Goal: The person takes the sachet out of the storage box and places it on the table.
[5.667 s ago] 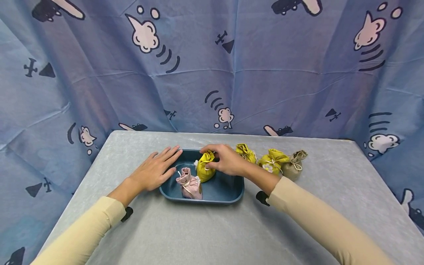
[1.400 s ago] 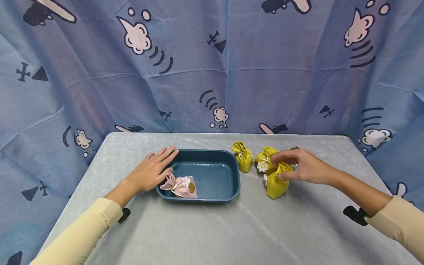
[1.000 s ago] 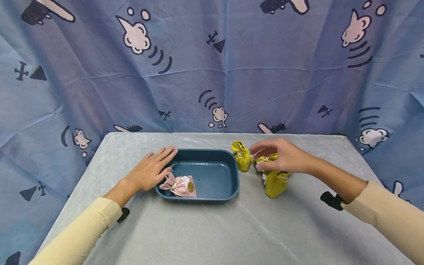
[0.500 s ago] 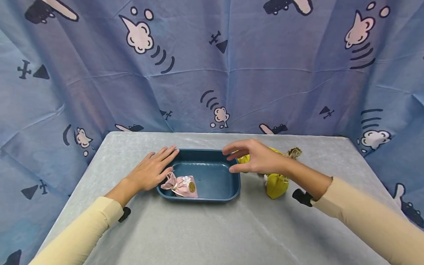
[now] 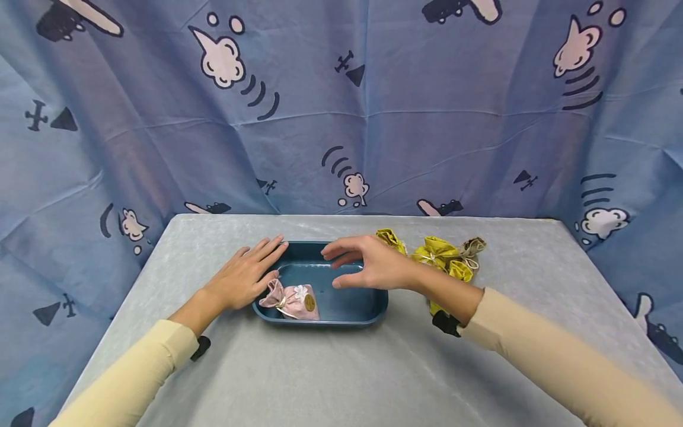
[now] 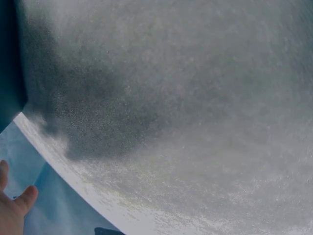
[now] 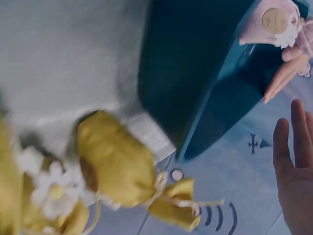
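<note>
A blue rectangular tray point(image 5: 341, 324) sits on the table with a pink drawstring pouch point(image 5: 293, 301) lying on its side in the front left part. My left hand point(image 5: 240, 277) rests along the tray's left rim, fingers straight. Above the tray's right half hovers my right hand point(image 5: 376, 264), fingers and thumb apart, nothing between them. Right of the tray are three yellow pouches, one at the back point(image 5: 392, 238), one in the middle point(image 5: 434, 248) and one in front point(image 5: 460, 271), partly hidden by the right arm. The right wrist view shows a yellow pouch point(image 7: 117, 161) beside the tray wall point(image 7: 171, 73).
A tan pouch point(image 5: 472, 248) stands behind the yellow ones. The grey cloth-covered table point(image 5: 299, 379) reaches back to a blue patterned curtain point(image 5: 299, 118). In the left wrist view the table's edge point(image 6: 73, 181) runs past the left hand.
My right hand took a yellow pouch out of the tray, released it at the right, then moved left over the tray. The pink pouch, upright before, now lies down. The left hand stays.
</note>
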`<action>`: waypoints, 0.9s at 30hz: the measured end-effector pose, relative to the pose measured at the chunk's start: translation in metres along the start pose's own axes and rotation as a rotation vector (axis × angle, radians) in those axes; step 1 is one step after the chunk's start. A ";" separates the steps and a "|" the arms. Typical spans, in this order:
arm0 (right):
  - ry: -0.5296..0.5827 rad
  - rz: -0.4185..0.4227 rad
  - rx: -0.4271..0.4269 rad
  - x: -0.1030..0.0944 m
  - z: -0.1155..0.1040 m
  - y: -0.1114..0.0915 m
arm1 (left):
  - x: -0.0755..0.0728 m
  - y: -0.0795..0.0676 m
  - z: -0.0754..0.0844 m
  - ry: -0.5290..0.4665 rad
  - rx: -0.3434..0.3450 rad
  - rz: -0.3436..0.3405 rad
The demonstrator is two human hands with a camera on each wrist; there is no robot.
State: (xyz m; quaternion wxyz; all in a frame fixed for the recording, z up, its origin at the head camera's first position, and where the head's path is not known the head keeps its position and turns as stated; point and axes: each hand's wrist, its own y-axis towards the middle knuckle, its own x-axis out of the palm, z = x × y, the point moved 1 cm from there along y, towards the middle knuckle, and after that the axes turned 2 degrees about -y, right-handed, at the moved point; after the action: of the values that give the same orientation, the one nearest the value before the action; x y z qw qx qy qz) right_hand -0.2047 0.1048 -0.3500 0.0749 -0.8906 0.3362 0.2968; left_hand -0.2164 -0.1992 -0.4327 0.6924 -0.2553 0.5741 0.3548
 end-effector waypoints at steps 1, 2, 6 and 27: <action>0.008 -0.007 -0.007 0.003 -0.001 0.002 | 0.000 0.000 0.000 -0.001 -0.001 -0.002; 0.010 -0.015 -0.012 0.006 -0.001 0.004 | 0.000 0.000 -0.001 -0.001 -0.002 -0.003; 0.006 -0.042 -0.036 0.017 -0.005 0.012 | -0.001 0.000 0.000 -0.012 -0.008 -0.007; -0.047 -0.099 -0.057 0.059 -0.012 0.042 | -0.002 -0.001 -0.001 -0.011 -0.011 -0.030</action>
State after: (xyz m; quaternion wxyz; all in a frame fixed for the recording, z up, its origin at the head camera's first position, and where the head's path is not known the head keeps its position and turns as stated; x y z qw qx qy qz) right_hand -0.1906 0.0358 -0.3720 0.0722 -0.9008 0.2812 0.3230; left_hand -0.2164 -0.2012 -0.4314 0.6993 -0.2656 0.5646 0.3487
